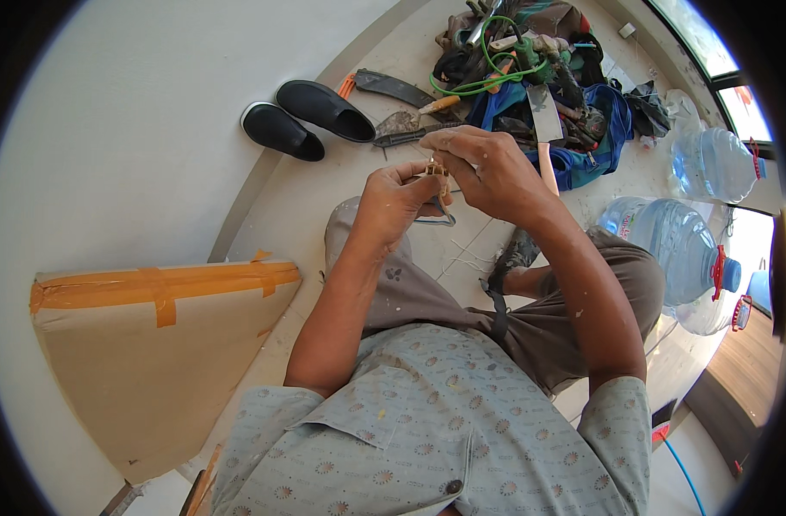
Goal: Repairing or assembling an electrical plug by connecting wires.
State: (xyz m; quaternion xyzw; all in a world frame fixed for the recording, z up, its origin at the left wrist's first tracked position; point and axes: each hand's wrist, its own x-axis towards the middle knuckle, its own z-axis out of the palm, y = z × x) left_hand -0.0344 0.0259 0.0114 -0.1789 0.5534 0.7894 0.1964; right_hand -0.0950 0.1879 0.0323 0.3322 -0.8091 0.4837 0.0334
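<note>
In front of my raised knee, my left hand [393, 205] pinches a small fitting [437, 172] with brass-coloured metal parts between thumb and fingers. A short grey-blue cable [440, 222] loops below it. My right hand [493, 175] is held just above and to the right, its fingers curled and pressed together at the top of the fitting. Whatever lies between those fingertips is too small and too hidden to name. Both forearms are bare, and the hands nearly touch at the fitting.
Beyond my hands lie a blue tool bag [612, 129], a coiled green cord [487, 84], a wide blade with a pale handle [545, 116] and a handsaw [401, 90]. Black shoes [324, 112] sit by the wall. Large water bottles [668, 236] stand right; a taped cardboard-like panel [160, 361] leans left.
</note>
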